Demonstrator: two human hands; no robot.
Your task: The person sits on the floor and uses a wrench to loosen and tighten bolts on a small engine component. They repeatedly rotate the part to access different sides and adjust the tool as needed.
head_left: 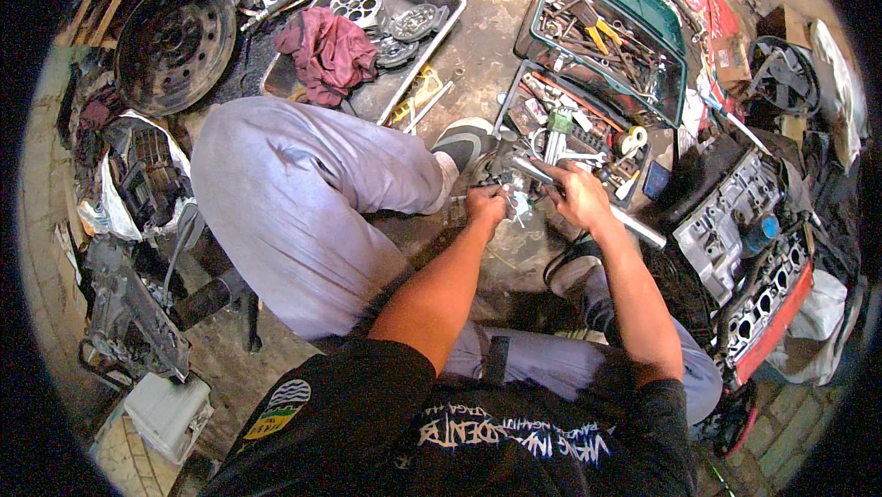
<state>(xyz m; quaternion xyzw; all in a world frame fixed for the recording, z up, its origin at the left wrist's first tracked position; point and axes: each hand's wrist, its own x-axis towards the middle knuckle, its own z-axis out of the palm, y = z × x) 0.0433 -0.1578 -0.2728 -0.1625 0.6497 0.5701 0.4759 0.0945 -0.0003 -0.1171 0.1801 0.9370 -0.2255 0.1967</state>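
My left hand [487, 206] is closed on a small metal part [503, 166] low between my feet; its exact shape is partly hidden by the fingers. My right hand [579, 194] grips a long silver bar tool [639, 229], which slants from that part down to the right, its upper end at the part. Just beyond the hands sits a tray of tools [625, 171] with wrenches, sockets and a roll of tape [630, 139]. A blue rectangular object [656, 179] lies to the right of that tray.
An open green toolbox [675, 97] and a parts tray with red rag [331, 56] stand beyond. A black wheel [175, 47] is upper left. Cylinder heads [726, 221] crowd the right, assorted parts [133, 304] the left. My bent legs [303, 194] frame the work.
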